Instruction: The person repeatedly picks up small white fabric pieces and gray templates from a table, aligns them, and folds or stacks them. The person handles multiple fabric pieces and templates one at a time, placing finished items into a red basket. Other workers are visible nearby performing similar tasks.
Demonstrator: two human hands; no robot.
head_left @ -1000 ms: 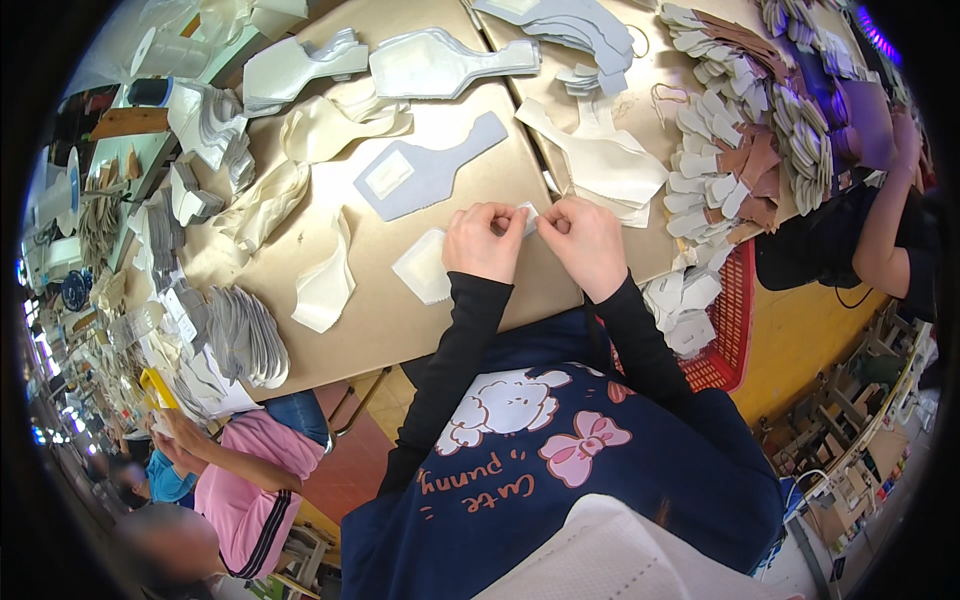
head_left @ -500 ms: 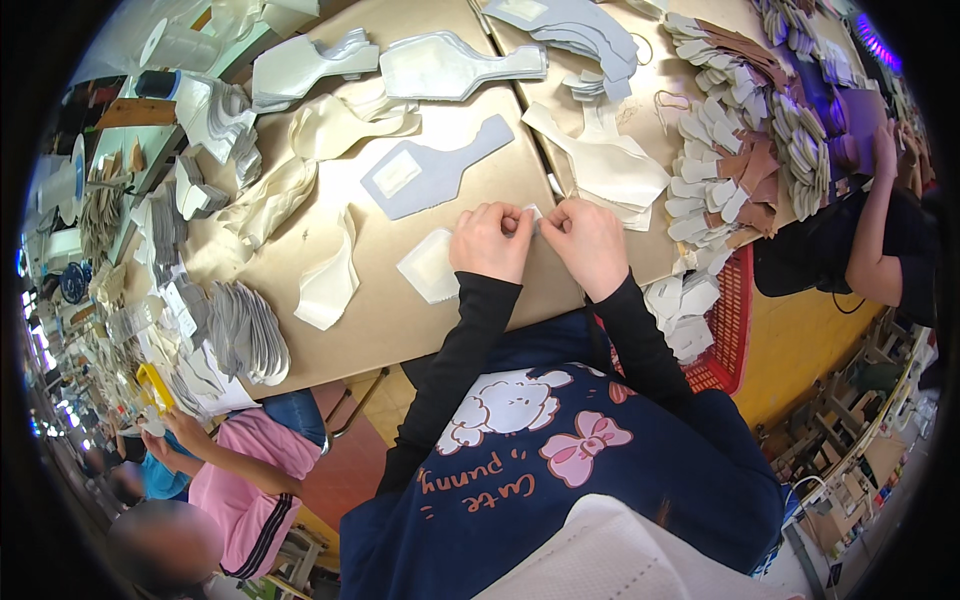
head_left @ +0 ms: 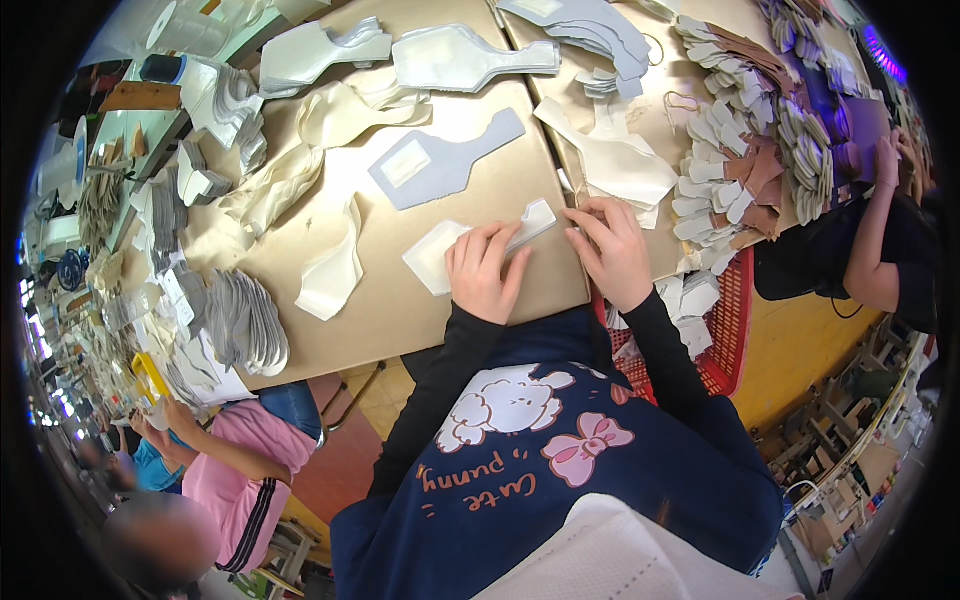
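Note:
A pale paddle-shaped cut piece lies on the table before me, its narrow tip up to the right and partly covered by my left hand. My left hand rests over its middle, fingers stretched and thumb apart. Just right of the tip, my right hand hovers at or touches the tabletop, fingers loosely bent and apart, holding nothing I can see. Beyond them lies a similar blue-grey piece with a cream patch on its wide end. Cream cut pieces lie in a loose pile past my right hand.
The beige table holds stacks of grey pieces, white stacks and crumpled cream sheets. Brown and white bundles lie at right. A red basket of offcuts stands by my right arm. Co-workers sit on both sides.
Both hands were pinching the piece's narrow tip; the fingers have opened. My left hand has moved slightly left and down, my right hand right, and the tip now shows between them.

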